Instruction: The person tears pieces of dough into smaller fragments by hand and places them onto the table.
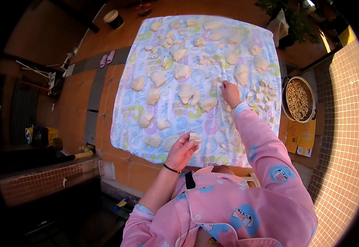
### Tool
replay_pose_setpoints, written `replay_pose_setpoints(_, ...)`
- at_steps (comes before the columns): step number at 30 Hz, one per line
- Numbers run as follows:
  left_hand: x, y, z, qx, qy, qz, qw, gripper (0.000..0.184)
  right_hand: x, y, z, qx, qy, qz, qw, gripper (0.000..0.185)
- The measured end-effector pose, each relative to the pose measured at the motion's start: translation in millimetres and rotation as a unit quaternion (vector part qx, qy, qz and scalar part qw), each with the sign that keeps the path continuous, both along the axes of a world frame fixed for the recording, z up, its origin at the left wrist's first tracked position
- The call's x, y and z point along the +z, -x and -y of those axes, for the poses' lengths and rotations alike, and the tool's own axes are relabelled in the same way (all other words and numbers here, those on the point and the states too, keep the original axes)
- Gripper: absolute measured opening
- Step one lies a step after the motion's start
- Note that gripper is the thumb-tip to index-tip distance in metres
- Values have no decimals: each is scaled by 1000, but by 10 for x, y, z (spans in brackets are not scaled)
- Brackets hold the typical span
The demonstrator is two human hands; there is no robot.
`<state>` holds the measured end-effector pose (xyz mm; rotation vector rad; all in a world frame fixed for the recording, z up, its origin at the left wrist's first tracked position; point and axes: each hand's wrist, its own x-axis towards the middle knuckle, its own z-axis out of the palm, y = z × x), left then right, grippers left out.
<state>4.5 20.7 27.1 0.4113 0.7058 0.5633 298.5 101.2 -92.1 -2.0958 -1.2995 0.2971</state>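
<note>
Pinched between the thumb and fingers of my left hand (pixel 182 149) is a small, flat-sided pale piece (pixel 194 137), just above the near part of the printed cloth (pixel 130 131). My right hand (pixel 230 94) reaches over the middle right of the cloth, fingers curled together. A small pale piece (pixel 219 83) shows at its fingertips; whether it is gripped or only touched is hard to see. Around both hands lie several larger cream-white, dough-like lumps, such as one lump (pixel 186 93) and another lump (pixel 208 104). Small broken bits (pixel 263 92) are scattered right of my right hand.
A round pot (pixel 298 99) full of small light-brown pieces stands right of the table, above yellow cardboard (pixel 301 138). At the back left are a bucket (pixel 113 19) and pink slippers (pixel 107 59) on the tiled floor. A plant (pixel 299 24) stands at the far right corner.
</note>
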Motion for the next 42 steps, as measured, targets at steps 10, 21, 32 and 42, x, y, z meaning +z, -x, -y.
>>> replay_pose_setpoints(10, 70, 34, -12, -5, -26, -9, 1000, 31, 1099, 747, 757, 201, 47, -520, 829, 25)
replay_pose_setpoints(21, 172, -85, 97, -30, -207, -44, 977, 34, 1523, 1072, 1391, 284, -75, -354, 888, 30)
replay_pose_setpoints(32, 160, -100, 179, -79, -168, -104, 977, 28, 1426, 1017, 1484, 248, -10, -487, 837, 19)
replay_pose_setpoints(42, 98, -134, 218, -80, -128, -89, 985, 30, 1341, 931, 1516, 196, 69, -560, 802, 21)
